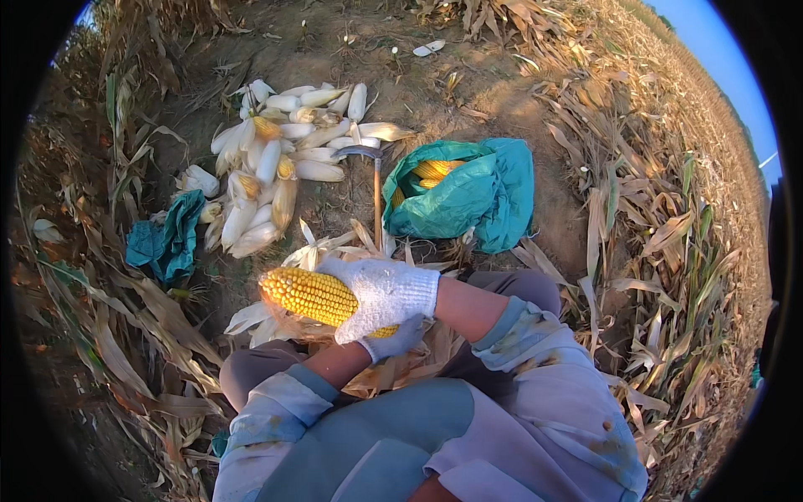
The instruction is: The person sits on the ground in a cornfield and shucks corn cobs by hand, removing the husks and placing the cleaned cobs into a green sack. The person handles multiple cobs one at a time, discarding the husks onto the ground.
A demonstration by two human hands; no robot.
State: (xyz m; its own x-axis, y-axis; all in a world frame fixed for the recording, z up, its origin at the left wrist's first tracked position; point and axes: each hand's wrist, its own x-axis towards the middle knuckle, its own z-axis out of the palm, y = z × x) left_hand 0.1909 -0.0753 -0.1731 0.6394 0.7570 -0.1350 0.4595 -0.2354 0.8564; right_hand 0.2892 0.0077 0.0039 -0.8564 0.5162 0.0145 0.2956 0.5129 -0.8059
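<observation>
A husked ear of yellow corn (308, 296) lies across my lap, its tip pointing left. My right hand (384, 293), in a white knit glove, wraps over the ear's middle from above. Beneath it, my left hand (398, 339), also gloved, grips the ear's lower right end; its fingers are partly hidden. Dry husks (401, 370) lie between my folded legs, under both hands.
Ahead to the left is a heap of ears in pale husks (270, 160). A wooden-handled sickle (377, 201) lies beside a green sack (452, 207) holding husked ears (436, 169). Crumpled green sacking (169, 238) lies left. Dry corn stalks (665, 263) flank both sides.
</observation>
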